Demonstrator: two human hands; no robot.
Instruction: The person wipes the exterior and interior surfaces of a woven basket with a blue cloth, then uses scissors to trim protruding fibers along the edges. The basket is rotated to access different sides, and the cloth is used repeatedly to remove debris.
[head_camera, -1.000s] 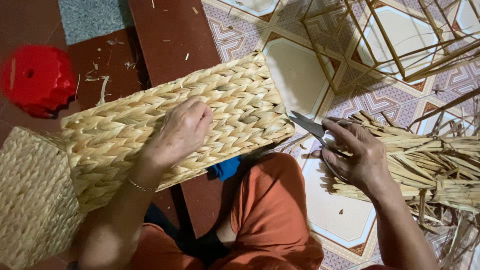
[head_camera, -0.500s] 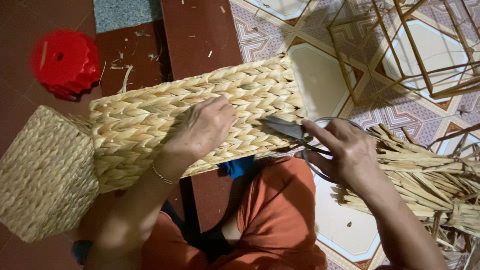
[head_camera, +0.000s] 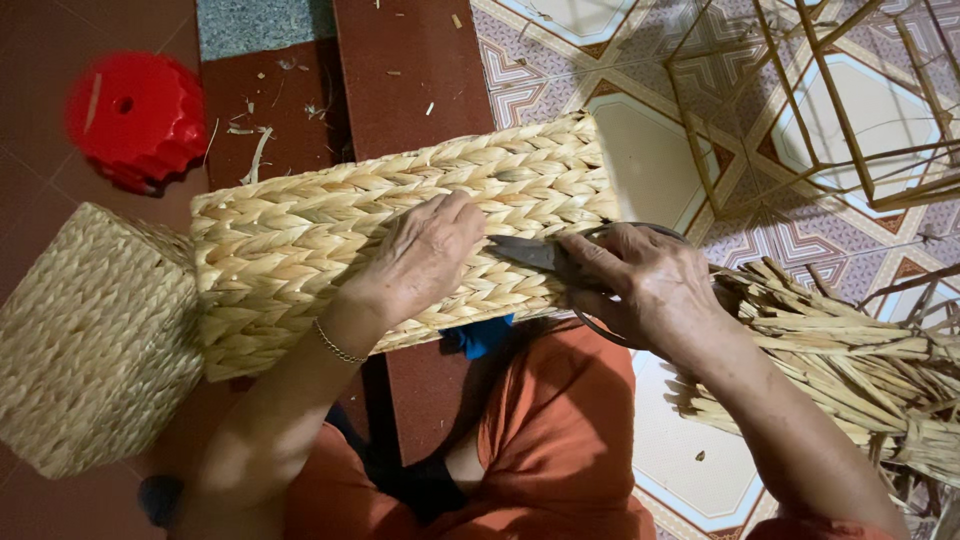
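A long woven straw basket lies across my lap, its braided side facing up. My left hand rests flat on that side, fingers curled at the middle of the weave. My right hand grips a pair of dark metal scissors, fingers through the round handle loops. The blades point left and lie against the basket's surface, their tips right beside my left fingers. I cannot tell whether the blades are apart.
A smaller finer-woven straw box stands at the left, touching the basket's end. A red plastic stool sits at the top left. A heap of dried straw strips lies at the right, thin metal wire frames above it on the patterned tile floor.
My right hand has carried the scissors leftward from the basket's right end onto its side, close to my left hand. The basket sits more to the right in view.
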